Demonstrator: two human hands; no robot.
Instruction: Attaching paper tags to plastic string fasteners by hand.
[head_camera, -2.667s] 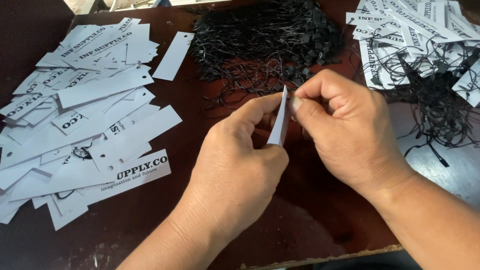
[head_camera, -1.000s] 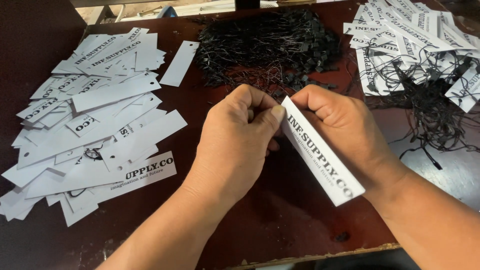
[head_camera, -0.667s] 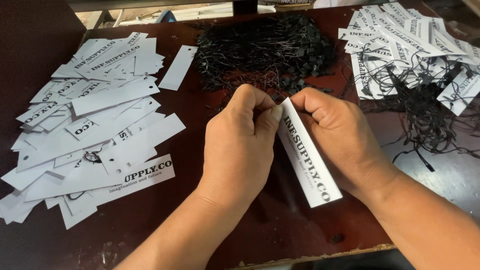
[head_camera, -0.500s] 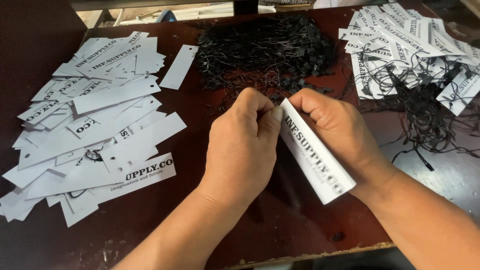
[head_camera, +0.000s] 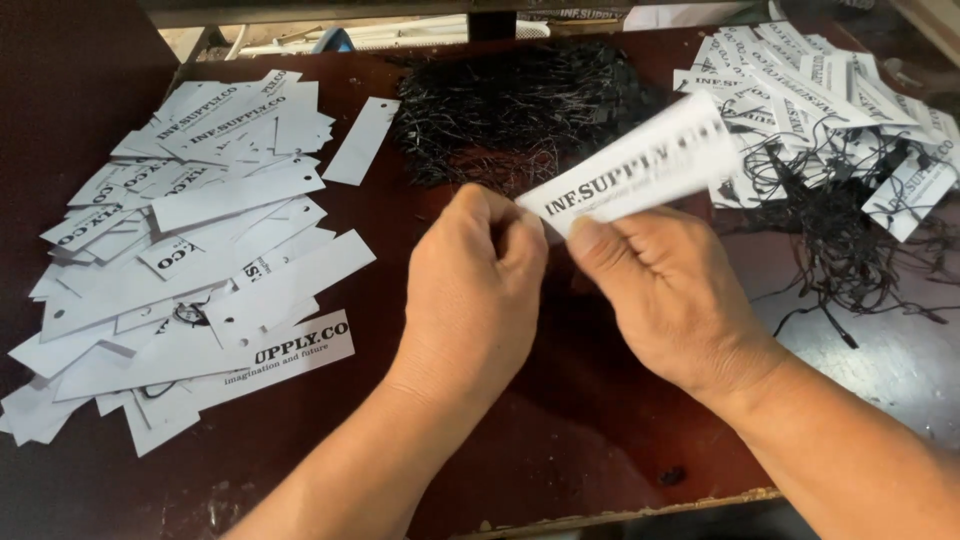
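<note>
Both hands pinch one end of a white tag (head_camera: 640, 165): right hand (head_camera: 670, 300), left hand (head_camera: 475, 285). Light, bendy card, best held there.

Dark reddish-brown table (head_camera: 560, 440) — worn front edge, evenly lit.

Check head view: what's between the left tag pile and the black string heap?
One loose white tag lies on the dark table between tag pile and string heap.
</note>
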